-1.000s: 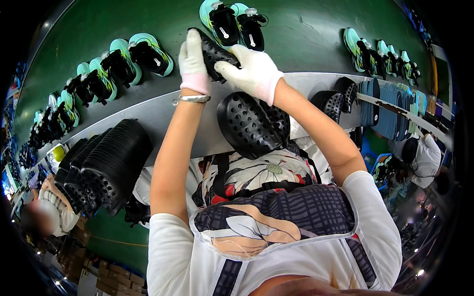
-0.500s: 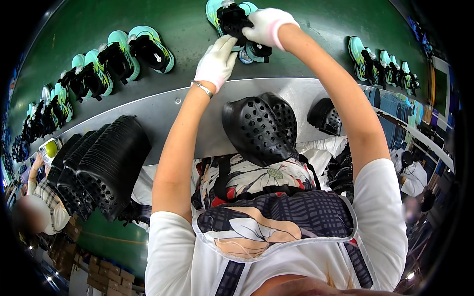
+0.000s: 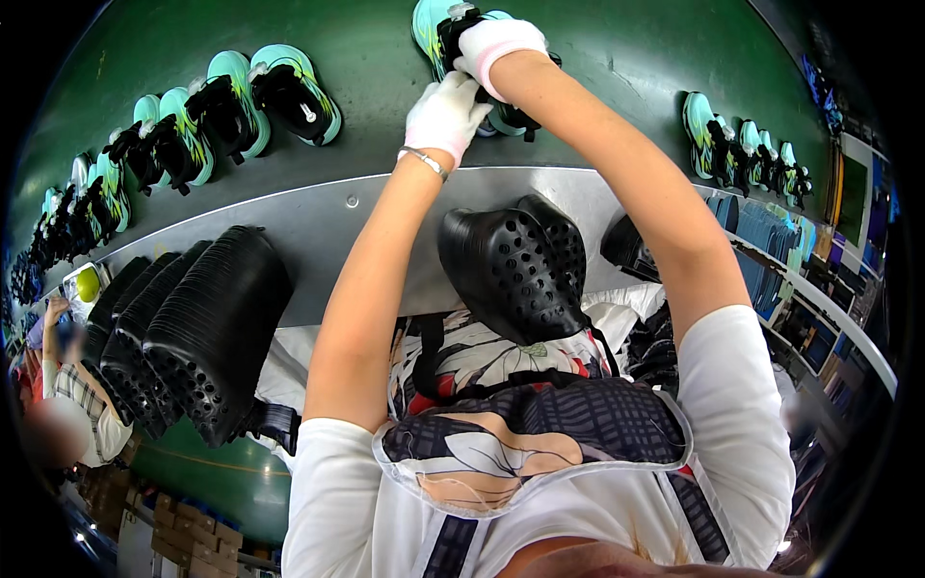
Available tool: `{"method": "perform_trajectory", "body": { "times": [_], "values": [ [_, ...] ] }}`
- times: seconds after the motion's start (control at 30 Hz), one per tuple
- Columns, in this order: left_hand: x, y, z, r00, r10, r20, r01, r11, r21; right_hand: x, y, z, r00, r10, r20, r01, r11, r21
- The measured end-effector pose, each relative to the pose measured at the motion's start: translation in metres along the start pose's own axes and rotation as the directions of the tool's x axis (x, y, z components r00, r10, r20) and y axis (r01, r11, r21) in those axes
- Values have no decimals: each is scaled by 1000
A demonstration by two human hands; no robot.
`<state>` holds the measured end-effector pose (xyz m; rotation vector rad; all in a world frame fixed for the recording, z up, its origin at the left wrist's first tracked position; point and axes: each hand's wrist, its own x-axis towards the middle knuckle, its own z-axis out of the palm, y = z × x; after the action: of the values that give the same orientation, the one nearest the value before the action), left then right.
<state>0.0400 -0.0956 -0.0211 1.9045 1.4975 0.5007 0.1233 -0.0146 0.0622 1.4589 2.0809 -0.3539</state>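
Observation:
At the top centre, a turquoise-and-black sports shoe [image 3: 428,27] lies on the green belt, partly covered by my hands. My gloved right hand [image 3: 496,50] is closed over the shoe's opening, its fingertips hidden. Whatever it holds is out of sight. My gloved left hand [image 3: 446,114] is at the near end of the shoe, fingers bent against it and thumb to the right. A second shoe [image 3: 515,118] shows in part beneath my right wrist. Nearer to me stand nested black perforated toe-shaped shoe inserts [image 3: 525,265].
Left on the metal ledge [image 3: 352,241] lean long nested stacks of black inserts [image 3: 217,328]; another small stack [image 3: 626,246] sits right. Rows of turquoise shoes [image 3: 294,91] line the belt [image 3: 597,87] on both sides. A person [image 3: 82,405] works at far left.
My right hand has shifted left over the shoe, hiding the black perforated insert seen under it before. My left hand has moved right and curled its fingers in against the shoe.

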Motion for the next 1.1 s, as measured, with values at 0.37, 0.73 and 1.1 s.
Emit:
{"method": "perform_trajectory", "body": {
  "times": [0.37, 0.73, 1.1],
  "values": [
    [38, -12, 5, 932, -142, 333, 105, 986, 126, 38, 8, 18, 986, -137, -90, 126, 985, -116],
    [42, -6, -3, 935, -191, 299, 143, 974, 175, 27, 16, 20, 990, -119, -80, 125, 990, 71],
    [12, -79, -11, 991, -35, 130, 1, 966, 257, -235, 178, 157, 799, 544, -258, -308, 738, 601]
  ]
}}
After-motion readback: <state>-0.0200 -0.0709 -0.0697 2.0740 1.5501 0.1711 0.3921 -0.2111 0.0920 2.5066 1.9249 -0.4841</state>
